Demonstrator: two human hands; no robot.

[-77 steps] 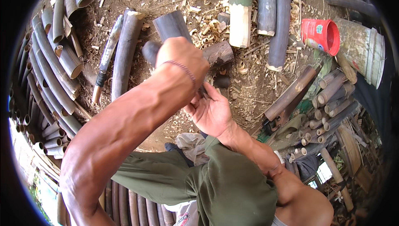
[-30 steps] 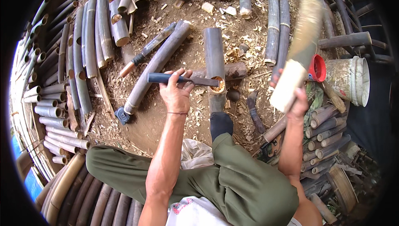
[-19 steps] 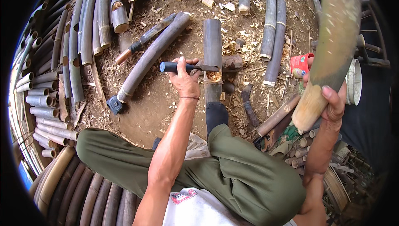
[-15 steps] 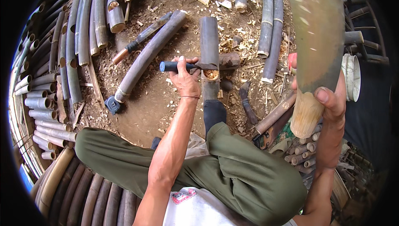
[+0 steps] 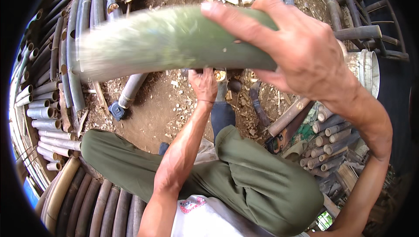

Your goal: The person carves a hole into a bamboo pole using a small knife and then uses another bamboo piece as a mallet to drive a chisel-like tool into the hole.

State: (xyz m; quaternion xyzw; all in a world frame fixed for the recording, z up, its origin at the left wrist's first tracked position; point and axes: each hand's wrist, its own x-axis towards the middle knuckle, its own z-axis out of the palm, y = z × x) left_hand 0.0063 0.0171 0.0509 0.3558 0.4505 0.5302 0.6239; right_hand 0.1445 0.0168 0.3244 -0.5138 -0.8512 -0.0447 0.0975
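My right hand [image 5: 301, 49] grips a thick green bamboo length [image 5: 170, 40], held level and close to the camera, blurred by motion. It hides most of what lies behind it. My left hand [image 5: 204, 83] reaches out below the bamboo, closed around a tool handle that is mostly hidden by the green piece. A short bamboo section stands under that hand; only a bit of its pale cut end [image 5: 220, 75] shows. My legs in green trousers [image 5: 244, 180] are spread on the dirt ground.
Rows of grey bamboo poles [image 5: 48, 106] line the left edge and the top. A pile of short bamboo pieces [image 5: 327, 132] lies at the right beside a metal bucket [image 5: 364, 69]. A long pole with a dark capped end [image 5: 120, 108] rests on the chip-strewn dirt.
My right hand has swung the green bamboo length from upright at the right side to level across the view. My left hand has stayed on the tool handle.
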